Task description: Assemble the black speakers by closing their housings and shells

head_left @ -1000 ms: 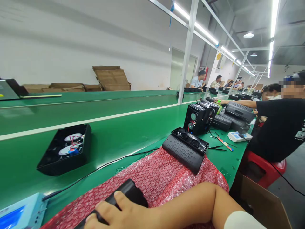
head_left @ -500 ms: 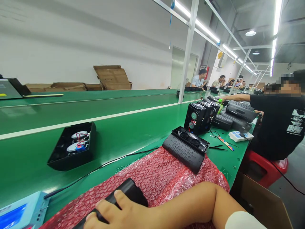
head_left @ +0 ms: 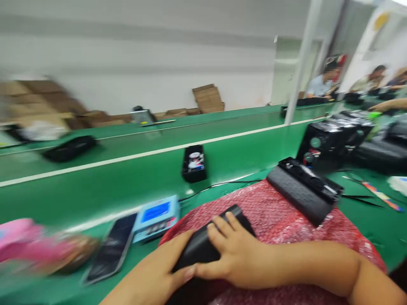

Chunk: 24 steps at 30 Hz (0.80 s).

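Note:
Both my hands rest on a black speaker housing (head_left: pixel 203 248) that lies on red bubble wrap (head_left: pixel 276 212) at the near edge of the green bench. My right hand (head_left: pixel 237 254) lies across its top with fingers curled over it. My left hand (head_left: pixel 159 275) grips its near left end, thumb against the shell. A second black speaker unit (head_left: pixel 302 188) lies on the bubble wrap to the right, past my right forearm.
A blue meter (head_left: pixel 155 217) and a dark phone (head_left: pixel 111 248) lie left of the wrap, with something pink (head_left: pixel 28 248) beyond. An open black housing (head_left: pixel 193 163) rides the green conveyor (head_left: pixel 95 178). Stacked speakers (head_left: pixel 330 142) and other seated workers are at right.
The view has swung left and down with motion blur. My left hand has come into view on the housing. The open housing on the conveyor has travelled right.

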Available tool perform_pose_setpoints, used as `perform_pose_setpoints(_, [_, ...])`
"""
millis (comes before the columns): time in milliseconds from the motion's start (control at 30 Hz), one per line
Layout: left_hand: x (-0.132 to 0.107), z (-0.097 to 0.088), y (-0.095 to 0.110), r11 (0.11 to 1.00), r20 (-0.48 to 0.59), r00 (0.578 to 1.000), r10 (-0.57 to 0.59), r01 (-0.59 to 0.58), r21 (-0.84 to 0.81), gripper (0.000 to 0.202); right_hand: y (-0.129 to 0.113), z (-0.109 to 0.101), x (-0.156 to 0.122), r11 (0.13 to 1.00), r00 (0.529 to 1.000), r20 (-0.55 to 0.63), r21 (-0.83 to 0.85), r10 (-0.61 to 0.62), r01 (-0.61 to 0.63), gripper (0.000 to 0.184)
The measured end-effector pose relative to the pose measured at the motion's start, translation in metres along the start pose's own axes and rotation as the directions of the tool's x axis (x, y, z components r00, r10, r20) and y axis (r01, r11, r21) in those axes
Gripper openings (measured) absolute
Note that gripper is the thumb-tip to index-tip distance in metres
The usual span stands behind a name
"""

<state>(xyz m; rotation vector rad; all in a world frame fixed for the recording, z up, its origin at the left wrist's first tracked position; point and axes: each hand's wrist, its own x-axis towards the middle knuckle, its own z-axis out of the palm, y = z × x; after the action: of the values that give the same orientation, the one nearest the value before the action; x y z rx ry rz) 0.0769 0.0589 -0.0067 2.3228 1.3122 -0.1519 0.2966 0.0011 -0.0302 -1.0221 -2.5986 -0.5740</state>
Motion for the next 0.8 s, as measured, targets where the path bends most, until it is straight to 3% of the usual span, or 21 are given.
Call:
perform_pose_setpoints(67, [-0.011, -0.009, 0.018, 0.996, 0.05, 0.995, -0.087, 0.089, -0.03, 0.065, -0.002, 0.006, -0.002, 0.997, 0.999, -0.027, 0.076, 0.023, -0.021, 0.039])
perform_pose_setpoints(200, [-0.015, -0.015, 0.042, 0.992, 0.035, 0.992, -0.119, 0.12, -0.025, 0.059, -0.005, 0.018, -0.007, 0.987, 0.997, -0.073, 0.159, 0.026, -0.014, 0.047])
perform_pose_setpoints(467, [-0.019, -0.01, 0.041, 0.996, 0.0, 0.996, -0.091, 0.091, -0.007, 0.057, -0.008, 0.027, -0.012, 0.986, 0.987, -0.15, 0.163, 0.057, -0.032, 0.071])
perform_pose_setpoints(800, [-0.018, -0.01, 0.04, 0.997, -0.004, 0.997, -0.08, 0.08, -0.007, 0.056, -0.007, 0.023, -0.009, 0.989, 0.983, -0.176, 0.145, 0.043, -0.017, 0.064])
